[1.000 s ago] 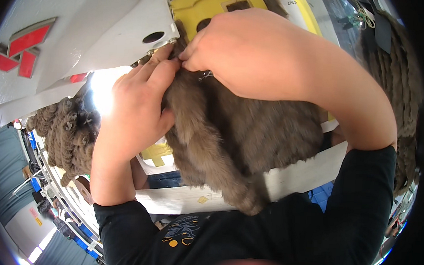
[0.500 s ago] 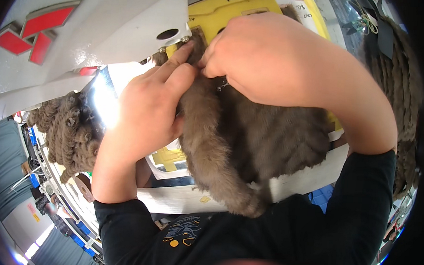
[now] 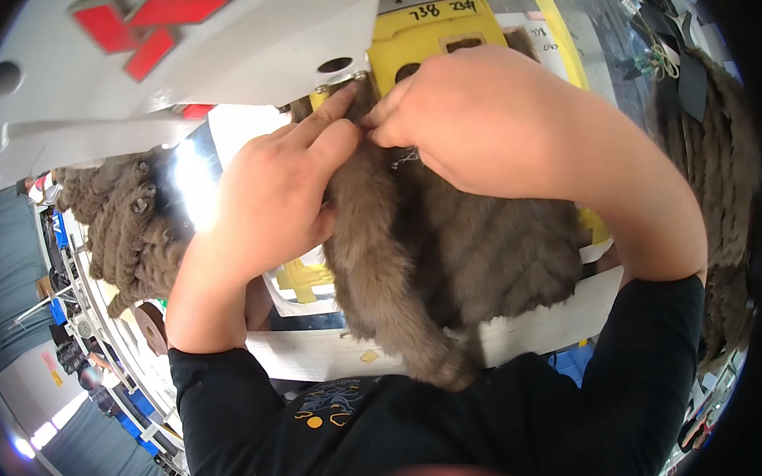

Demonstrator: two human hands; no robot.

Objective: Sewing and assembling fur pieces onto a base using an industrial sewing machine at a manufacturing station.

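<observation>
A long brown fur strip (image 3: 372, 246) runs from the sewing machine head (image 3: 261, 59) down toward my body, its lower end hanging over the table edge. Beside it on the right lies a wider brown fur piece (image 3: 518, 254). My left hand (image 3: 272, 185) grips the strip's upper part from the left, index finger stretched along it close under the machine's metal parts. From the right, my right hand (image 3: 456, 117) pinches the fur's edge with thumb and fingertips, almost touching the left fingers. The seam between the fingertips is too small to make out.
A yellow plate (image 3: 435, 25) lies behind my right hand. Bundled brown fur (image 3: 136, 225) is piled at the left, and more fur strips (image 3: 723, 204) hang at the far right. A brown roll (image 3: 150, 328) stands left of the white table edge (image 3: 289, 354). Bright light shines under the machine.
The view has shifted, so the machine appears farther right and lower. Both hands keep their hold on the fur near the machine, with only slight movement.
</observation>
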